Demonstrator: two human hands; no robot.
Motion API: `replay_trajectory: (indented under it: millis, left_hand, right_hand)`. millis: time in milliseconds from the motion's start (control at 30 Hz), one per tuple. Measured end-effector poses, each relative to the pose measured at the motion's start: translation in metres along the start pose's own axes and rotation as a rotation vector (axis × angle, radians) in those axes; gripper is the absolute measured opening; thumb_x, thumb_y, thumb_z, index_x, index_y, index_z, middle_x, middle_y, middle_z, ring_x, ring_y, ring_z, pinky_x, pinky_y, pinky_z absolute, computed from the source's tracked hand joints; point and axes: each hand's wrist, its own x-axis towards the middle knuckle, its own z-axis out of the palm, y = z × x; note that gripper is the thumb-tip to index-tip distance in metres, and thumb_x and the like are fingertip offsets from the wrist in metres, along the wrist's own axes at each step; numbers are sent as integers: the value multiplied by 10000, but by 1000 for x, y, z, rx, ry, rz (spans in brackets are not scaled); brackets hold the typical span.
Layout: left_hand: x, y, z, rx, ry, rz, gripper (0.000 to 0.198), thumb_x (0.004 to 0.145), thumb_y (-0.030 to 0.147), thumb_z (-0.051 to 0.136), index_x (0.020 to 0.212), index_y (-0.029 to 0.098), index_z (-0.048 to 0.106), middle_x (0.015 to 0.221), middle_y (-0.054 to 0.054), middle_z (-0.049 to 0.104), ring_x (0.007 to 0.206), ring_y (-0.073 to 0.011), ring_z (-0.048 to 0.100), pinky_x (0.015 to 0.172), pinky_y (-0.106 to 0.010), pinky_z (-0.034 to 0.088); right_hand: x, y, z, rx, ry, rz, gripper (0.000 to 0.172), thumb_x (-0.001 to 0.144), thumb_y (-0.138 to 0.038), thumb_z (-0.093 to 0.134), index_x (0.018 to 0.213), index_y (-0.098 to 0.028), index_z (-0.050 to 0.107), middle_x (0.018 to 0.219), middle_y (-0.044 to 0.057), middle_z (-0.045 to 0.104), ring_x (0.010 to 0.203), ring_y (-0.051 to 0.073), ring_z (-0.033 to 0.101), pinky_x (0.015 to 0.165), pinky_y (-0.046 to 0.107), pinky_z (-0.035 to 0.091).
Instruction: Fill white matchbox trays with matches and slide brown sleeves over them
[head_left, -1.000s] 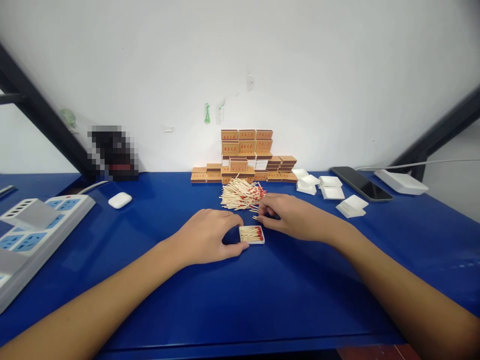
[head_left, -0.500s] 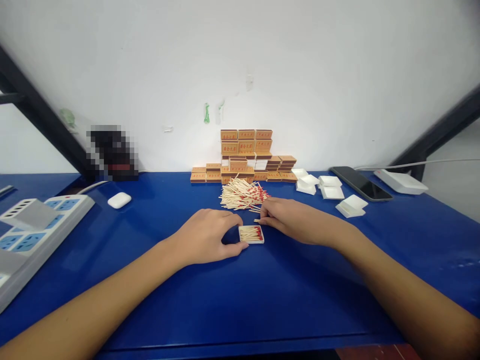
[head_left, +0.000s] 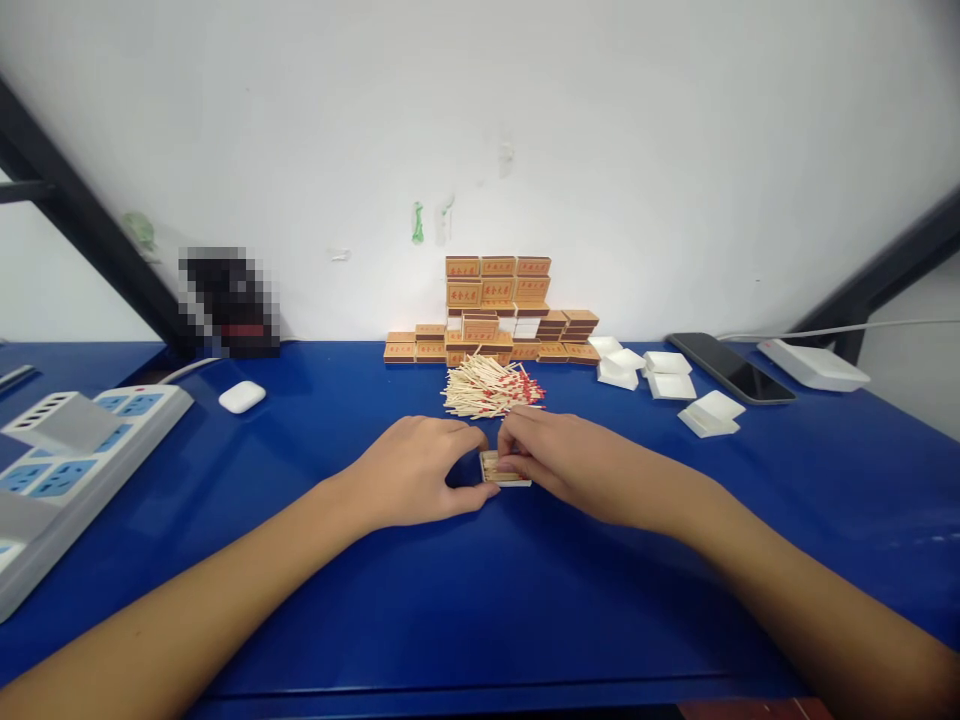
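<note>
- Small white open cardboard tray point(head_left: 517, 484) sat on the glossy blue tabletop point(head_left: 480, 600), between both hands, near side of the match pile. Pale wooden matches point(head_left: 492, 473) lay inside, lengthwise; right part of it hidden by fingers.
- Left hand point(head_left: 416, 475): thumb and forefinger spread across the tray's left end, one at the far corner, one at the near, bracing it.
- Right hand point(head_left: 574, 460): fingers bent narrow, right over the tray. Couldn't tell if the tips were closed on a match or already let go; view blocked.
- Step in hand, my read: laying matches into the tray, partway through. Next move called for a low, level release, heads to the right, tray kept steady by the left.
- Loose heap of pale, red-headed wooden matches point(head_left: 487, 385) just beyond the hands, within reach.
- Behind it, stacked orange-and-brown cardboard matchboxes point(head_left: 497, 292) by the white wall point(head_left: 337, 120).
- Right of the heap, more white cardboard trays point(head_left: 670, 386) in small groups, then a black phone point(head_left: 731, 368).
</note>
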Motion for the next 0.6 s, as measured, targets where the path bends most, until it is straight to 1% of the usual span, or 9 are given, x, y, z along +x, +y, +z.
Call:
replay_trajectory:
  millis: [100, 200, 367, 600]
  left_hand:
    - [0, 0, 0, -6, 11, -4, 249, 921, 442, 686, 967, 198, 703, 787, -4, 689, 664, -166, 616, 605, -289, 394]
    - [0, 0, 0, -3, 15, -3, 264, 923, 449, 684, 997, 197, 712, 786, -8, 691, 669, -170, 624, 608, -288, 397]
    - [-1, -2, 1, 3, 6, 3, 290, 928, 463, 685, 1040, 197, 717, 796, -9, 692, 674, -170, 622, 614, -293, 400]
    - [-1, -1, 0, 9, 1, 12, 269, 931, 459, 675, 968, 193, 696, 796, -5, 683, 676, -168, 621, 606, -299, 398]
  right_hand:
    - [1, 0, 3, 11, -9, -5, 216, 1067, -364, 532, 924, -210, 582, 1005, 62, 689, 819, 197, 597, 710, 329, 403]
    - [-1, 2, 0, 31, 8, -22, 225, 1069, -376, 535, 932, -214, 613, 1017, 55, 694, 856, 199, 612, 737, 326, 413]
    - [-4, 6, -6, -49, 11, 7, 108, 1021, -272, 597, 946, -218, 653, 1027, 56, 687, 858, 204, 611, 713, 322, 400]
    - [-3, 6, -5, -23, 11, -17, 134, 1028, -251, 562, 933, -214, 648, 1011, 56, 683, 850, 199, 609, 723, 325, 415]
